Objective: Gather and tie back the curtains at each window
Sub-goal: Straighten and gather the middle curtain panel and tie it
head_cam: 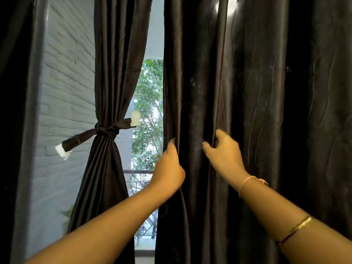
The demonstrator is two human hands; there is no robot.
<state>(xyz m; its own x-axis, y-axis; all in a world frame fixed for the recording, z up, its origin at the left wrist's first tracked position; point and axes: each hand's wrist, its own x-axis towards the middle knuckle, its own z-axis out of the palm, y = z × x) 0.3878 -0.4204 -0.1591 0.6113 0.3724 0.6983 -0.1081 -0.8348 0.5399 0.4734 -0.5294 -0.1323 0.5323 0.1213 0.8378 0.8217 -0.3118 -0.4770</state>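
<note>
A tied curtain (106, 103) is hanging at left, cinched by a dark tieback (106, 130). The left hand (169, 164) is gripping the loose curtain's (247, 111) inner edge — and the right hand (223, 151) is pinching a fold just beside it, fingers curled into the cloth.

The left hand (169, 164) fingers are hidden behind the loose curtain (247, 111) edge, so its grip cannot be judged.

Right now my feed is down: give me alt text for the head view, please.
Both hands reach into a loose dark curtain hanging at right: the left hand grips its inner edge, the right hand curls its fingers into a fold. At left, a second dark curtain is already gathered and knotted with a tieback; green foliage shows between them.
</note>
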